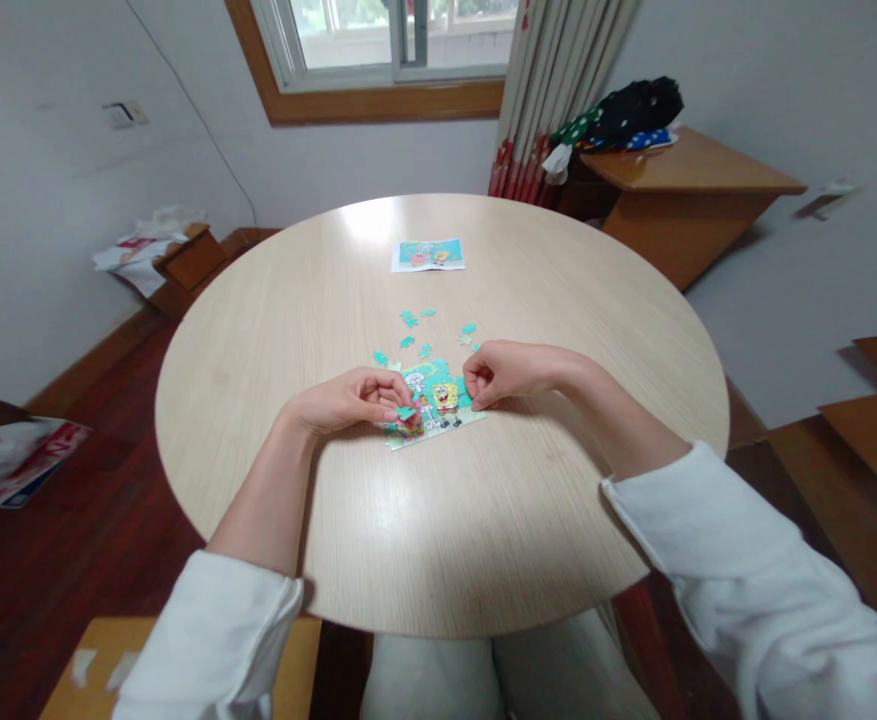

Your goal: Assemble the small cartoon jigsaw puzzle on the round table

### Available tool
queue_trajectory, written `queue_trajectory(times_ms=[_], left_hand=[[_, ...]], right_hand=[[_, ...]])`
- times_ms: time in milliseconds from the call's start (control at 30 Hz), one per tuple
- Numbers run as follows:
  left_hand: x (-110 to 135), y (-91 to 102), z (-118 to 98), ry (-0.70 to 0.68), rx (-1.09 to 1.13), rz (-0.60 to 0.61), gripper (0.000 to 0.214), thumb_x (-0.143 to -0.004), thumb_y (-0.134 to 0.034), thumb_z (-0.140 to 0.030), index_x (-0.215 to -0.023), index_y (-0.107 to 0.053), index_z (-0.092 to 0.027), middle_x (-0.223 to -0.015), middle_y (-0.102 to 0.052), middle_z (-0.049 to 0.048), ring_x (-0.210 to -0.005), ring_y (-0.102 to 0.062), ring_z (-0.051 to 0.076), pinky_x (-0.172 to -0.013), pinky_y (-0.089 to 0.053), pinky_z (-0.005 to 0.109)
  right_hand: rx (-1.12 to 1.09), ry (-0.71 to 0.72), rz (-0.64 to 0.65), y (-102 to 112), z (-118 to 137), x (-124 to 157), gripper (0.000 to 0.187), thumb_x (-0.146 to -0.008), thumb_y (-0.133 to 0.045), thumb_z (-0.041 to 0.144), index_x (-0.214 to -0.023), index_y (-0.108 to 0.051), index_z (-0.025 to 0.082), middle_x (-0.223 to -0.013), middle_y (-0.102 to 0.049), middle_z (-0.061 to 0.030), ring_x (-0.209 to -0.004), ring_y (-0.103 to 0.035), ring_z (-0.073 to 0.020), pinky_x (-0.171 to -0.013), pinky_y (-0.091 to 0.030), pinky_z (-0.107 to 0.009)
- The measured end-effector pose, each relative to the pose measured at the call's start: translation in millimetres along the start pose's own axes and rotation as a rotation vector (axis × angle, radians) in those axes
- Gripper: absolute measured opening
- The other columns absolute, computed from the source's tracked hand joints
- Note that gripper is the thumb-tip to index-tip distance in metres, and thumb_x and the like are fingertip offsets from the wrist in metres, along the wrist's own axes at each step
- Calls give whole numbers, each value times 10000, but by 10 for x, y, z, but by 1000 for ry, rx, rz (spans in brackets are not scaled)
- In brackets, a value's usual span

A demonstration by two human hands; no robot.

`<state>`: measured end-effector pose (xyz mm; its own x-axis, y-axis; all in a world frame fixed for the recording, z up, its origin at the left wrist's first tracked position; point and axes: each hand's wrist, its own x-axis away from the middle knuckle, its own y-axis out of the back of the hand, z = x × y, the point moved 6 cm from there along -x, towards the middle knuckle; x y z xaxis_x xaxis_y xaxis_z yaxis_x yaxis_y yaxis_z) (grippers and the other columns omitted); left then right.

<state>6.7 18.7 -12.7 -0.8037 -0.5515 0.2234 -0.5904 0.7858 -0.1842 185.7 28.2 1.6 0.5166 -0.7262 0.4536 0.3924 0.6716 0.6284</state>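
A partly joined jigsaw puzzle (430, 405) with cartoon figures on a teal ground lies near the middle of the round table. Over its left side, my left hand (355, 398) pinches a teal puzzle piece (406, 413) between thumb and fingers. My right hand (502, 372) is closed at the puzzle's right edge, its fingertips down by the border. Whatever those right fingers hold, if anything, is hidden. Several loose teal pieces (409, 320) lie scattered just beyond the puzzle, some close to my right hand.
A printed reference picture (428, 255) lies flat farther back on the round wooden table (438, 560). Behind it are a window (397, 50) and a curtain (550, 90). A side desk (697, 170) at the right bears dark cloth (633, 112). A stool (108, 670) stands lower left.
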Motion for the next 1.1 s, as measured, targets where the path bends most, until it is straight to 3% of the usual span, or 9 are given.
queue_trajectory(times_ms=[167,400,733,1100], left_hand=[[3,1,-3,-11,-6,4,364,-575,-878,-336,-795,-668,-136,-795,-727,60,-707,-658,127,-670,-469,239],[8,18,-10,-35,2,-28,352,-593,-873,-308,-809,-660,-128,-757,-716,44,-673,-645,117,-685,-479,251],[-17,187,-34,-162,56,-251,321,-635,-848,-242,-872,-659,-136,-671,-701,26,-637,-651,121,-623,-487,239],[-19,301,-70,-200,-33,-436,268,-633,-808,-207,-875,-700,-166,-634,-648,-12,-636,-630,118,-631,-491,266]], right_hand=[[-13,-16,-5,-3,-24,-13,190,-625,-733,253,-606,-561,176,-556,-547,23,-534,-464,-93,-493,-322,-241],[-172,75,15,55,-56,30,288,-617,-779,372,-611,-571,173,-580,-592,11,-565,-527,-106,-542,-386,-251],[-229,72,-43,126,-105,31,363,-582,-823,437,-612,-583,166,-592,-615,1,-572,-547,-104,-548,-397,-255],[-251,89,-69,126,-143,3,329,-638,-803,391,-623,-563,168,-562,-583,10,-540,-515,-92,-512,-371,-238]])
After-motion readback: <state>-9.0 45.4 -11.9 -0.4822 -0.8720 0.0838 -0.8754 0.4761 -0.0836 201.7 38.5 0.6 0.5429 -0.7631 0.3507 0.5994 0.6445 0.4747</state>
